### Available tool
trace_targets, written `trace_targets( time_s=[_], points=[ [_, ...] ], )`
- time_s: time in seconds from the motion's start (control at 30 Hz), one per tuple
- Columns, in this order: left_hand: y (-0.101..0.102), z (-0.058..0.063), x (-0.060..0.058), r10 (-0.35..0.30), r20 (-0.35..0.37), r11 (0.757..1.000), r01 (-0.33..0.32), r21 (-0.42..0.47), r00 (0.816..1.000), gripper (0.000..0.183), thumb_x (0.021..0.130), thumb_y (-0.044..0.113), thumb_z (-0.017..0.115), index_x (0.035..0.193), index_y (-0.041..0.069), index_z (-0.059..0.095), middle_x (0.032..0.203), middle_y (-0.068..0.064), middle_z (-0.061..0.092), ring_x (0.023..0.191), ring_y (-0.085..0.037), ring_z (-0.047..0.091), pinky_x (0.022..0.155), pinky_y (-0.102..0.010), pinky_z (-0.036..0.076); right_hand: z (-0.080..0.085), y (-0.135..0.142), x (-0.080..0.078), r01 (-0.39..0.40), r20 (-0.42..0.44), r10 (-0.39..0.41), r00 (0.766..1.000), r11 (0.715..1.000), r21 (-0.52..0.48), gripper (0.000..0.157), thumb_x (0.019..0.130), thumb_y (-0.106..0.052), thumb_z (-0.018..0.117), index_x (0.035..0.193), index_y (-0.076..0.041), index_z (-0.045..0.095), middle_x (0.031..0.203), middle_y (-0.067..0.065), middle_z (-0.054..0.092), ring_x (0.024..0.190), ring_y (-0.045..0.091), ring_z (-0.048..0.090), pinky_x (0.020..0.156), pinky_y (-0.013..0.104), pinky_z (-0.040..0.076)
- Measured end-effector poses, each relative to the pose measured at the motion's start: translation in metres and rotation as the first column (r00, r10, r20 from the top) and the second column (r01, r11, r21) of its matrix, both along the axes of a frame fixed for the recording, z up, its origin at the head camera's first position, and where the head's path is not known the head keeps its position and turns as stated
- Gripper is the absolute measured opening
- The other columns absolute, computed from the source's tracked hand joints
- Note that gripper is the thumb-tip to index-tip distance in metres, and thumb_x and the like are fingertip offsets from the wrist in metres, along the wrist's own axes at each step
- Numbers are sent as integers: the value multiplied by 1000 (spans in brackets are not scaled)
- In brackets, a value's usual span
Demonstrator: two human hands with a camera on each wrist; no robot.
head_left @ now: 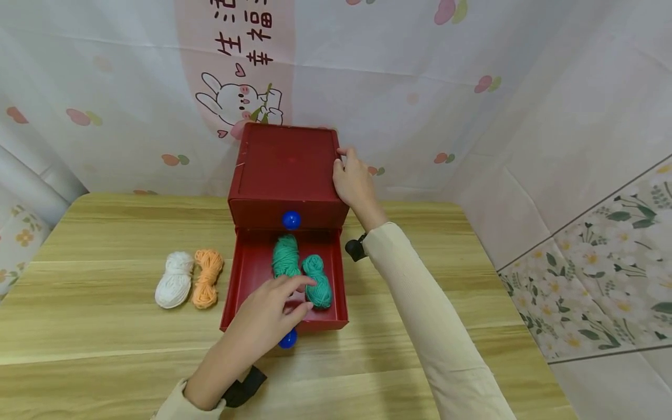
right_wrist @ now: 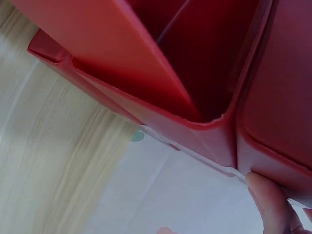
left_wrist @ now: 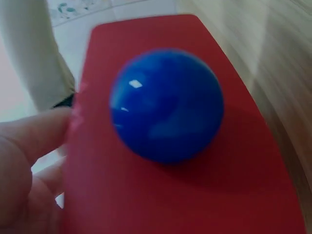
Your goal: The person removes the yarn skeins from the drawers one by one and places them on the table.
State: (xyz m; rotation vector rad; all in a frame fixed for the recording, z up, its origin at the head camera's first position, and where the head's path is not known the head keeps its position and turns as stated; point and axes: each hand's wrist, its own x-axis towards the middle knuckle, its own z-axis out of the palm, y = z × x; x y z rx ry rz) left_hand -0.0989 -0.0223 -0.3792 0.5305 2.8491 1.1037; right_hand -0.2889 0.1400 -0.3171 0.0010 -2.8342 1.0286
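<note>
A red two-drawer box [head_left: 289, 163] stands at the back of the table, its lower drawer [head_left: 252, 256] pulled out. Inside the drawer lie two green yarn skeins, one toward the back [head_left: 286, 256] and one at the right [head_left: 319, 286]. My left hand [head_left: 270, 312] reaches over the drawer front, thumb and index finger apart, the index fingertip overlapping the right skein in the head view. A blue ball knob [left_wrist: 168, 105] on the drawer front fills the left wrist view. My right hand [head_left: 356, 181] rests against the box's upper right edge, fingertips touching it.
To the left of the drawer, a white yarn skein [head_left: 175, 280] and an orange yarn skein [head_left: 207, 278] lie side by side on the wooden table [head_left: 105, 326]. Another blue knob [head_left: 291, 220] marks the upper drawer, which is shut. A printed cloth [head_left: 367, 70] hangs behind the box.
</note>
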Motion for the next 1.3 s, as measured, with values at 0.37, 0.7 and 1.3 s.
trace_targets(
  time_s=[0.37,0.7,1.3],
  points=[
    [7,-15,-29,-171,181,985,170,25,968,53,84,28,69,134,23,51,70,-2,54,62,-12,49,50,-23,39,0,0,0,11,-1,-11,1000,1000,2,40,100,-28,34,139,-17,39,129,12,54,100,25,57,82,39,45],
    [13,-15,-34,-142,231,986,159,-57,963,47,80,27,73,124,22,57,117,-14,54,96,-25,55,73,-40,52,0,0,0,13,14,-13,1000,1000,10,41,100,-29,33,139,-18,38,130,12,53,101,25,57,83,40,45],
    [-4,5,-24,-81,192,995,69,66,978,32,78,14,74,105,25,59,111,-11,56,93,-24,56,73,-38,54,-2,1,-1,10,7,-9,1000,1000,-13,40,100,-30,33,138,-18,38,131,12,53,102,26,57,86,41,45]
  ],
)
